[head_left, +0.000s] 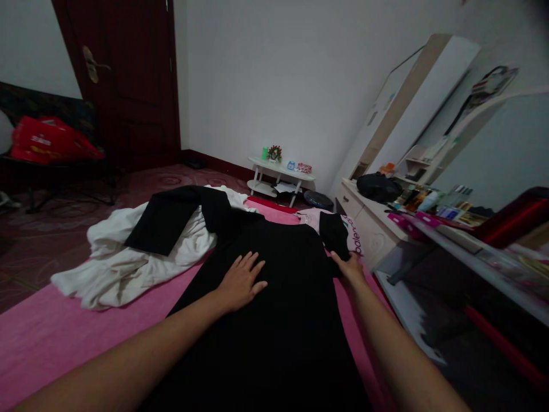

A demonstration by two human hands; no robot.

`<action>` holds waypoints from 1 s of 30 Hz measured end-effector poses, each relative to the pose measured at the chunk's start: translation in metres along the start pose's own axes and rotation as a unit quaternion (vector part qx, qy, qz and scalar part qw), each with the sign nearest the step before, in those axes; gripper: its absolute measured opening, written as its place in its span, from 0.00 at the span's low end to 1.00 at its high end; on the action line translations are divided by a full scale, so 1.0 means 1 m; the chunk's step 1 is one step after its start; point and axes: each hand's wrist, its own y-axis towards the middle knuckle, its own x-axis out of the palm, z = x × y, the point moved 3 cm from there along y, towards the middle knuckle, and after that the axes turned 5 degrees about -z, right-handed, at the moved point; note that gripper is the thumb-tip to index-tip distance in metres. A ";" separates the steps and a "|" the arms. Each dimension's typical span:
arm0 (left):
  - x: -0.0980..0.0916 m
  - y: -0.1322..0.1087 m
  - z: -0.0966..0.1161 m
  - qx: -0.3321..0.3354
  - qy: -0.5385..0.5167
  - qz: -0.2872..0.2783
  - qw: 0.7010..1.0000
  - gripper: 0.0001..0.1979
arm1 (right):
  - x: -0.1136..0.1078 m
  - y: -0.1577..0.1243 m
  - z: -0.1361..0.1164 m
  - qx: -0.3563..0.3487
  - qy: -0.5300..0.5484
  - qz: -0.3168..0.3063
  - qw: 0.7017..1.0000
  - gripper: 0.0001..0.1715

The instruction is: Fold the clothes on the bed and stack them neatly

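Observation:
A black long-sleeved top point(283, 320) lies spread on a pink bed cover point(38, 349), its neckline toward the far side. My left hand point(242, 281) rests flat on the chest of the top, fingers stretched out. At the right edge, my right hand point(352, 270) is closed on the folded right sleeve point(333, 232), thumb toward the top's body; its other fingers are partly hidden. The left sleeve point(167, 220) stretches out and bends down over a crumpled white garment point(111, 263). Beyond the right sleeve is a pale pink garment with dark lettering point(354, 234).
A dressing table point(373, 223) with bottles and a black bag point(380, 187) stands at the right, near a glass-topped table point(480, 266). A low white table point(281, 169) is against the far wall. A red bag point(51, 140) sits on a chair at the left, by a dark door point(128, 86).

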 end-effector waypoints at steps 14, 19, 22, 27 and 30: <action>0.005 -0.001 0.001 0.020 0.027 -0.019 0.999 0.39 | -0.043 -0.015 -0.010 -0.051 -0.058 0.108 0.991 0.15; 0.004 -0.002 -0.001 0.013 0.021 -0.018 1.000 0.36 | -0.027 -0.066 -0.075 -0.283 -0.068 -0.074 0.954 0.23; 0.005 -0.002 -0.002 0.015 0.020 -0.017 1.000 0.35 | -0.016 -0.104 -0.070 -0.335 -0.078 -0.236 0.909 0.30; 0.006 -0.001 -0.003 0.018 0.016 -0.019 1.000 0.34 | -0.023 -0.134 -0.034 -0.327 -0.053 -0.246 0.911 0.37; 0.006 -0.001 -0.002 0.019 0.018 -0.021 0.999 0.34 | -0.028 -0.136 -0.026 -0.328 -0.022 -0.212 0.920 0.29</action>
